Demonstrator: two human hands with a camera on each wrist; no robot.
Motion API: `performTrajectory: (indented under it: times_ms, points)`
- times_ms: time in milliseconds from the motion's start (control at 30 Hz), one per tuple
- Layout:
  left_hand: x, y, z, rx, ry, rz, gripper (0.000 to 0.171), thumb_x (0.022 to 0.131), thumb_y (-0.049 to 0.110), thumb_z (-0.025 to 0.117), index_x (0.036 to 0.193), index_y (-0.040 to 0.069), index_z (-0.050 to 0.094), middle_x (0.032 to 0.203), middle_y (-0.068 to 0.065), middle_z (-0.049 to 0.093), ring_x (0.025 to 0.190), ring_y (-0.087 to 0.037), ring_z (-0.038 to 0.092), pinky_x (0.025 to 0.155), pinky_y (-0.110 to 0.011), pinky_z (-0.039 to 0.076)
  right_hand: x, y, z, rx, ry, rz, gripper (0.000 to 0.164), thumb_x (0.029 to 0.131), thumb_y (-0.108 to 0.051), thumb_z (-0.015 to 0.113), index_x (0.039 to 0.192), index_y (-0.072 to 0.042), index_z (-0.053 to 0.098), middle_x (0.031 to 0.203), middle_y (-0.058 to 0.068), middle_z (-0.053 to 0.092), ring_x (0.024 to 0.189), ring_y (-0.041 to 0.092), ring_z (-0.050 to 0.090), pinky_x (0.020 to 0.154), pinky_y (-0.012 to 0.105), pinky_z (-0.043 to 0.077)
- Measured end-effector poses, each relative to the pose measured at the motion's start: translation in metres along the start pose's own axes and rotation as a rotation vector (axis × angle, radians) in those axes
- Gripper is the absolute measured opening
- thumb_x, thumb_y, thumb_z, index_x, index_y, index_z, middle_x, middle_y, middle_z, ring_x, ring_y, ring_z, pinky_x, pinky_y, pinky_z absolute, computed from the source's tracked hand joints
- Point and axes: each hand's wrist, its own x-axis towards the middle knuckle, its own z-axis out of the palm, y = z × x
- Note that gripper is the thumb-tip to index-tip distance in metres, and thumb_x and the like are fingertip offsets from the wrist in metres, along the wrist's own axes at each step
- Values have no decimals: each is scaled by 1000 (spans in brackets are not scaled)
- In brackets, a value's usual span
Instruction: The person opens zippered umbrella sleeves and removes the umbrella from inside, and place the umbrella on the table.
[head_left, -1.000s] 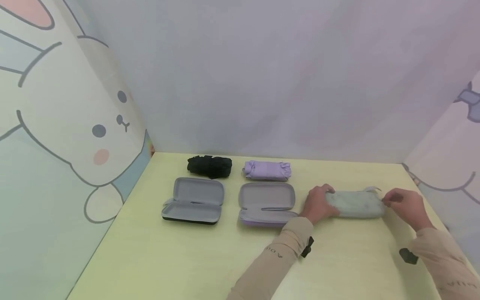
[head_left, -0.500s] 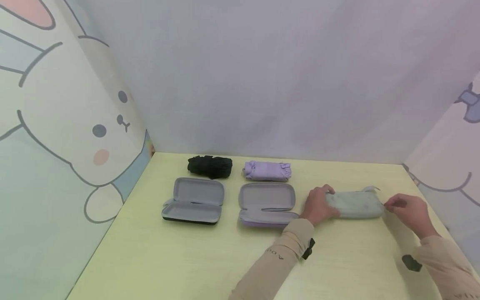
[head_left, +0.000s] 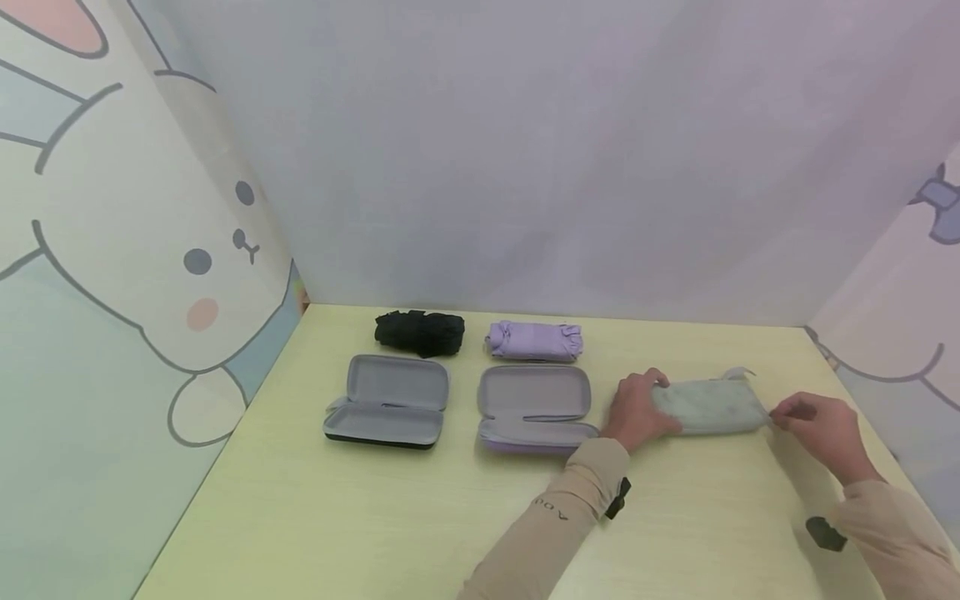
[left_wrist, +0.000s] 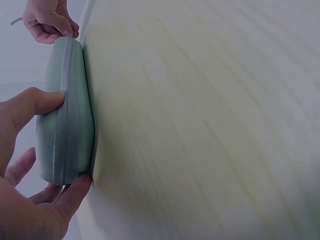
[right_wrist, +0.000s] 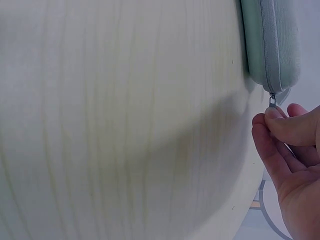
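Note:
A pale green zip case (head_left: 708, 407) lies closed on the right part of the table. My left hand (head_left: 637, 410) holds its left end, with the thumb on the zip band (left_wrist: 62, 120) and fingers around the end in the left wrist view. At the case's right end my right hand (head_left: 821, 425) pinches the small metal zip pull (right_wrist: 272, 100) between thumb and forefinger. A pale strap (head_left: 738, 372) sticks out behind the case. How the far side of the case's zip stands is hidden.
Left of the case lie two opened cases with grey linings, one purple underneath (head_left: 534, 396) and one black underneath (head_left: 397, 386). Behind them are a folded purple umbrella (head_left: 534, 342) and a folded black umbrella (head_left: 420, 333). A fabric wall (head_left: 555, 167) rises at the table's back edge.
My right hand has shifted a little right and toward me, and the case's right end is drawn slightly out toward it. My left hand stays in place.

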Motion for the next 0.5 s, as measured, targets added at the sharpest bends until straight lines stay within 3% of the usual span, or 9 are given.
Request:
performTrajectory:
  times_ms: [167, 500]
  points:
    - [0, 0, 1, 23, 7, 3, 56, 54, 21, 87, 104, 24, 63, 94, 8, 57, 84, -4, 49, 69, -12, 37, -2, 0, 1, -24, -4, 24, 8, 75, -2, 74, 77, -1, 67, 70, 2, 68, 61, -12, 49, 51, 18, 42]
    - [-2, 2, 0, 54, 36, -3, 54, 54, 23, 87, 102, 24, 64, 93, 7, 59, 84, -7, 50, 66, -14, 37, -8, -6, 1, -36, -22, 54, 7, 74, 0, 73, 79, -1, 68, 74, 9, 69, 61, -13, 49, 51, 18, 42]
